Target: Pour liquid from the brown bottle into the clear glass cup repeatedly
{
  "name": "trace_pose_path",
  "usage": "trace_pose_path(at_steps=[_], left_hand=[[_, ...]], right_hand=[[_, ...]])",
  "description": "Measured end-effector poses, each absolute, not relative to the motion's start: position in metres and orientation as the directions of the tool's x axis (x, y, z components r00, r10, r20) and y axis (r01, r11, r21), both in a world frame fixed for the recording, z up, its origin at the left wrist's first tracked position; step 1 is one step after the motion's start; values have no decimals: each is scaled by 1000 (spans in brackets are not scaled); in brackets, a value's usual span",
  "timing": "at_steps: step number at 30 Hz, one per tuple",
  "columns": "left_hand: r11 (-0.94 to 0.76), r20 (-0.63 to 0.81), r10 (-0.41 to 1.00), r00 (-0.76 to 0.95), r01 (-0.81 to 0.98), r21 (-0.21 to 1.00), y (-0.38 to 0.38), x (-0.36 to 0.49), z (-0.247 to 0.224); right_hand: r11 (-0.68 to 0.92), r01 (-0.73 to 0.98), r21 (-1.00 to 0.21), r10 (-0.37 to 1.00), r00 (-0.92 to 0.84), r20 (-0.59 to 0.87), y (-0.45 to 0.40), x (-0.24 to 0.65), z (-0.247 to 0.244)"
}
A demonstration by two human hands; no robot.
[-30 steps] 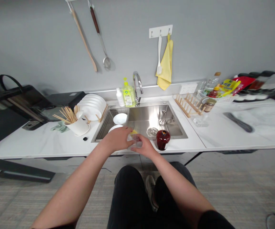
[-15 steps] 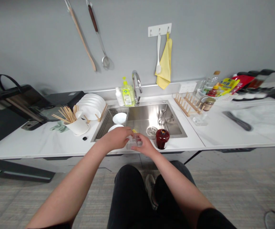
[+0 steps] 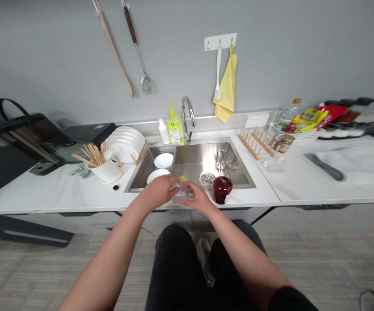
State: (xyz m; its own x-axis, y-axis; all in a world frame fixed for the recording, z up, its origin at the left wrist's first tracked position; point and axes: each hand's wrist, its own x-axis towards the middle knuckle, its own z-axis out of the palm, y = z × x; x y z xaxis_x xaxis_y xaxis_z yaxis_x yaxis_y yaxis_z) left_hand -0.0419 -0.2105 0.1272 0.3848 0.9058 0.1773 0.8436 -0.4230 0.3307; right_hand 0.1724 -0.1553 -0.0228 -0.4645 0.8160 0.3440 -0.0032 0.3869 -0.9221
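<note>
A small clear plastic container (image 3: 183,195) is between my two hands, over the counter strip in front of the sink (image 3: 199,151). My left hand (image 3: 161,190) has its fingers closed on the container's left upper side. From the right, my right hand (image 3: 199,198) grips it with thumb and fingers. Its exact shape and contents are hard to make out. Just behind it in the sink lies a yellow piece (image 3: 182,178), perhaps a sponge. To the right, a dark red lidded pot (image 3: 222,190) stands at the sink's front edge.
White bowls (image 3: 164,161) sit in the drain basket (image 3: 141,168) at the sink's left. Beyond it are racked plates (image 3: 125,142) and a white chopstick holder (image 3: 107,172). The faucet (image 3: 187,116) and green soap bottle (image 3: 174,127) stand behind. A wooden rack (image 3: 256,142) is at the right.
The view has shifted slightly. Both hands stay on the clear container, which now shows a little more between the fingers.
</note>
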Motion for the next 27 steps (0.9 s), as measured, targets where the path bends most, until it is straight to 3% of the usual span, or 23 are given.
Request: trace_pose_path(at_steps=[4,8,12,18,23,27], left_hand=[[-383,344,921,182,582,718,-222,-59,84],[-252,254,967,39,332,909,-226,-59,39],[-184,189,982,-2,214,959,-221,-55,20],[-199,253,946,-202,252,947,-230,-100,16],[-256,327,781,-533,205,945,-258,-198,24],[-302,343,654,-674,183,936,-282,-282,30]], right_hand=[[357,-19,-934,836,-440,329,-156,170,-22],[384,-7,-923,816,-465,343,-158,170,-21],[397,22,-918,809,-480,339,-157,169,-22],[419,-20,-908,797,-472,378,-153,169,-32],[486,46,-873,780,-473,410,-152,171,-33],[514,51,-856,763,-484,429,-153,172,-27]])
